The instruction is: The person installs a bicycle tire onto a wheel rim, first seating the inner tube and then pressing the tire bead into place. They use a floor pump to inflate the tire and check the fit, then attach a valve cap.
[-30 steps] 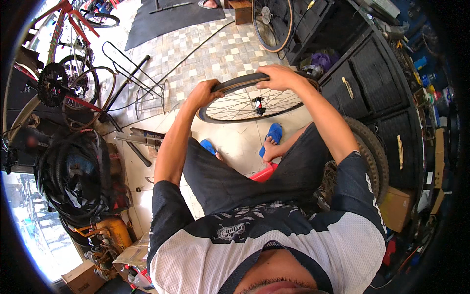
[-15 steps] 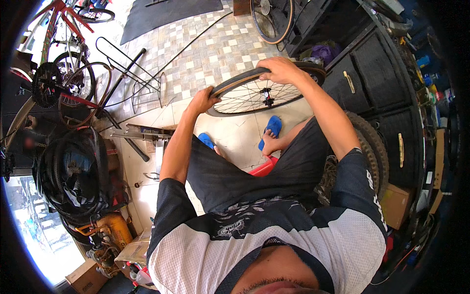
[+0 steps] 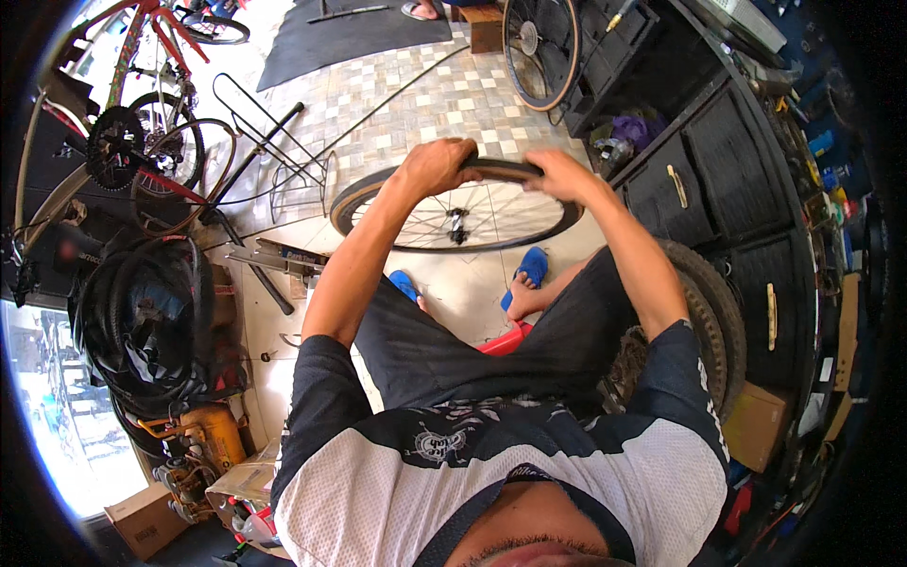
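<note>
A bicycle wheel (image 3: 376, 223) with a black tyre, tan sidewall and thin spokes is held tilted in front of my knees, above my feet in blue sandals. Its dark hub (image 3: 457, 226) shows near the middle. My left hand (image 3: 436, 170) is closed over the far part of the tyre, fingers wrapped around it. To its right, my right hand (image 3: 559, 177) grips the same tyre with the thumb on the inner side. That hand is slightly blurred, and its fingertips are partly hidden.
Black drawers (image 3: 680, 165) stand at the right, with knobbly tyres (image 3: 709, 302) against them. A red bicycle (image 3: 156, 180) and wire stand (image 3: 283, 156) are at the left, above bundled black tyres (image 3: 142, 321). Another wheel (image 3: 541, 47) leans at the back. A person's foot (image 3: 420, 10) shows far off.
The wheel has shifted left and nearer to me. My left hand has moved right along the far side of the tyre; my right hand is lower, and the hands are closer together.
</note>
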Demonstrator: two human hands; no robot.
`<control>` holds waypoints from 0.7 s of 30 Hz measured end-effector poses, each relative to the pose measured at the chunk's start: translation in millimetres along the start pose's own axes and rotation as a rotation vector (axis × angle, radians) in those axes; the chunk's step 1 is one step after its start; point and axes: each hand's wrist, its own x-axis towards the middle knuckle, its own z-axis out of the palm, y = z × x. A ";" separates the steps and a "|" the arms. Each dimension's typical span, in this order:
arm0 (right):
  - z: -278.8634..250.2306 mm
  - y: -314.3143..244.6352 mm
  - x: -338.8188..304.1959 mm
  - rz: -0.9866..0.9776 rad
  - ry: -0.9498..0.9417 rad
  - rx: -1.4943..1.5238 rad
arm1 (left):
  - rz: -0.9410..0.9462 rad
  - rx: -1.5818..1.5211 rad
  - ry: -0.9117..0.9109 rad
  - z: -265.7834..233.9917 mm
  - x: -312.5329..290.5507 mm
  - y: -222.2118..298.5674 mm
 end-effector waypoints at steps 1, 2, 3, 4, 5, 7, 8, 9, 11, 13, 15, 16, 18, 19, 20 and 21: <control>17.0 9.3 -11.4 0.145 0.013 -0.011 | -0.038 -0.032 -0.020 -0.1 -2.9 -4.2; 19.4 18.6 -21.6 0.189 0.075 0.072 | -0.093 -0.024 -0.058 -1.1 -13.4 -16.7; 17.9 27.5 -29.9 0.232 0.133 0.153 | -0.128 -0.035 -0.056 1.5 -26.8 -39.7; 14.4 34.0 -33.4 0.290 0.146 0.092 | -0.160 -0.021 -0.009 8.4 -42.5 -66.8; 14.7 42.7 -42.4 0.370 0.158 0.037 | -0.199 -0.056 -0.037 4.2 -56.3 -80.4; 6.7 51.8 -44.5 0.370 0.062 0.034 | -0.261 -0.201 0.002 4.2 -78.6 -104.6; -0.7 38.9 -40.6 0.369 0.001 0.028 | -0.248 -0.206 0.013 4.2 -80.7 -102.2; -5.9 24.6 -33.5 0.368 -0.060 0.022 | -0.234 -0.211 0.023 4.2 -81.7 -99.7; -7.0 2.5 -16.5 0.193 -0.026 0.131 | -0.196 -0.246 0.025 9.5 -77.2 -88.8; -4.3 -19.1 7.8 0.023 0.020 0.141 | -0.170 -0.278 0.026 11.0 -67.6 -80.3; -2.1 -40.0 26.6 -0.055 0.004 0.076 | -0.127 -0.293 0.026 10.2 -58.6 -71.3; -4.1 -52.4 33.4 -0.064 -0.023 0.043 | -0.103 -0.297 0.028 10.6 -56.2 -66.0; -9.8 -73.1 42.3 -0.053 -0.106 -0.020 | -0.104 -0.267 0.051 17.8 -52.9 -54.5; -10.2 -69.4 40.9 -0.048 -0.090 -0.023 | -0.080 -0.287 0.088 22.2 -50.1 -52.3; -10.8 -65.3 39.1 -0.043 -0.075 -0.025 | -0.056 -0.308 0.126 26.4 -47.7 -50.2; -11.0 -61.2 36.0 -0.037 -0.059 -0.028 | -0.033 -0.329 0.163 29.8 -45.9 -48.9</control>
